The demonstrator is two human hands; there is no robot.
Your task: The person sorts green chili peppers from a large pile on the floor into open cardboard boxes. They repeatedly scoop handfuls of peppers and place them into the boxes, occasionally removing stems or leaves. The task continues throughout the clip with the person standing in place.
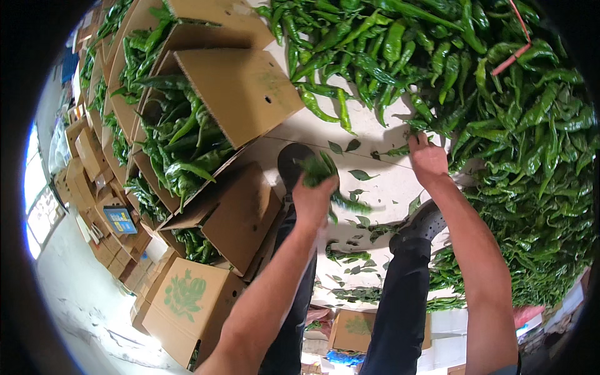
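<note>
My left hand (pixel 315 199) is closed around several long green peppers (pixel 322 168), in front of my dark shoe; some of them look blurred. My right hand (pixel 427 159) is low at the near edge of a large heap of green peppers (pixel 529 126). Its fingers are bent down against peppers there, and the fingertips are partly hidden. A leafy green piece (pixel 396 151) lies just left of those fingers. To the left stands an open cardboard box (pixel 239 93) with green peppers (pixel 183 140) inside, its flaps folded outward.
Loose leaves (pixel 361 175) and stray peppers (pixel 347 254) lie on the pale floor (pixel 300 133) between my feet. More pepper-filled boxes line the left. A closed carton (pixel 185 300) with a green vegetable print stands lower left. A thin pink strip (pixel 512 60) lies on the heap.
</note>
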